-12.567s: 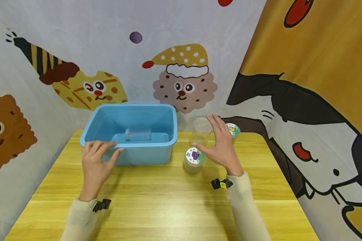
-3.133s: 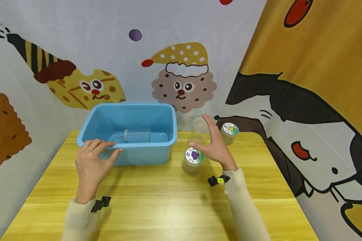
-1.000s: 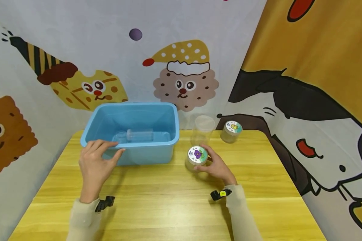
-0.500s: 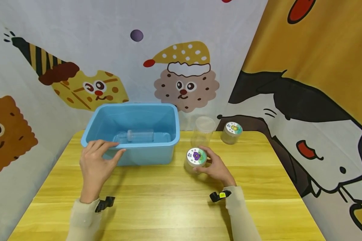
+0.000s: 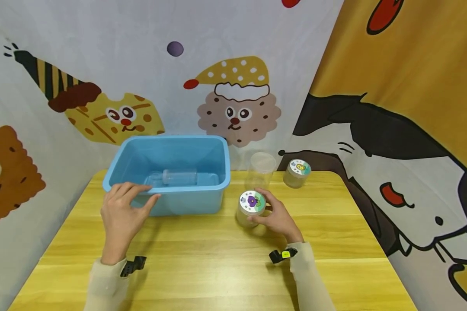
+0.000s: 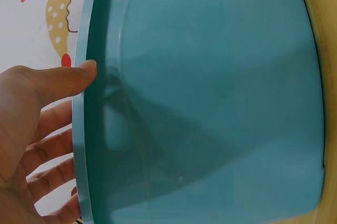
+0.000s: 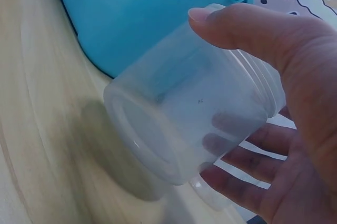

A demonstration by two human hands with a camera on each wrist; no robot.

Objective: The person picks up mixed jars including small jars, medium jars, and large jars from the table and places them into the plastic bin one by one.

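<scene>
My left hand (image 5: 123, 216) grips the near rim of a blue plastic tub (image 5: 187, 201), thumb outside and fingers over the edge. In the left wrist view, the thumb (image 6: 73, 79) lies on the rim with the fingers behind it. My right hand (image 5: 277, 219) holds a clear plastic jar (image 5: 249, 218) whose lid carries a purple flower label. Thumb and fingers are on opposite sides of this jar in the right wrist view, and its base casts a shadow close over the table. A clear jar (image 5: 180, 177) lies on its side inside the tub.
Behind the held jar stands a taller clear container (image 5: 261, 170). At the back right is another jar (image 5: 297, 175) with a green and yellow label. The wooden table (image 5: 202, 272) ends against a cartoon-printed cloth (image 5: 140, 65) at the back.
My right hand has come forward from beside the taller clear container to the flower-labelled jar and now holds it. My left hand stays at the tub's rim.
</scene>
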